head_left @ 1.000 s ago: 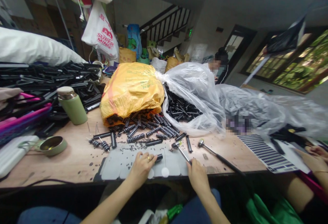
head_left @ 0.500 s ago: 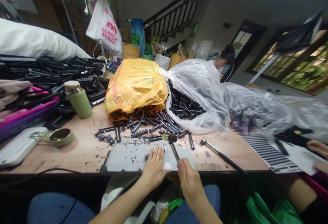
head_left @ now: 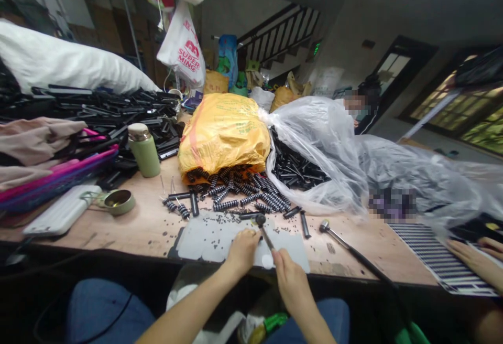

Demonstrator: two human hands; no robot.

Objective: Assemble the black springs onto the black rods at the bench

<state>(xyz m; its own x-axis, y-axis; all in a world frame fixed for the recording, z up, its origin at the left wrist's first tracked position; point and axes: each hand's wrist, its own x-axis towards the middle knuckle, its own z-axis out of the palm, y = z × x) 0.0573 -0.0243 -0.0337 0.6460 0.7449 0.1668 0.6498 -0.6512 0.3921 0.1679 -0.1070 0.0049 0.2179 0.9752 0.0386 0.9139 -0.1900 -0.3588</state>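
My right hand (head_left: 291,273) grips the handle of a small hammer (head_left: 267,238), whose dark head rests low over a grey plate (head_left: 204,244) at the table's front edge. Closed fingers of my left hand (head_left: 242,252) are just left of the hammer head, above the same plate. Whatever they pinch is mostly hidden; a bit of dark material shows at the fingertips. Small black bits are scattered on the plate. Behind it lie black tubes (head_left: 305,224) and a heap of black pieces with white rings (head_left: 253,193), spilling from a yellow bag (head_left: 223,134).
A second hammer-like tool (head_left: 349,252) lies to the right. Beyond it, another person's hand (head_left: 469,260) touches a striped sheet (head_left: 420,249). Clear plastic (head_left: 334,192) covers more black parts. Leftward are a green cup (head_left: 120,202), a green bottle (head_left: 144,150) and a white box (head_left: 63,210).
My left hand has gone from flat, spread fingers on a black tube to a closed grip near the hammer head. The camera view has shifted left. Another person's hand now lies on the striped sheet.
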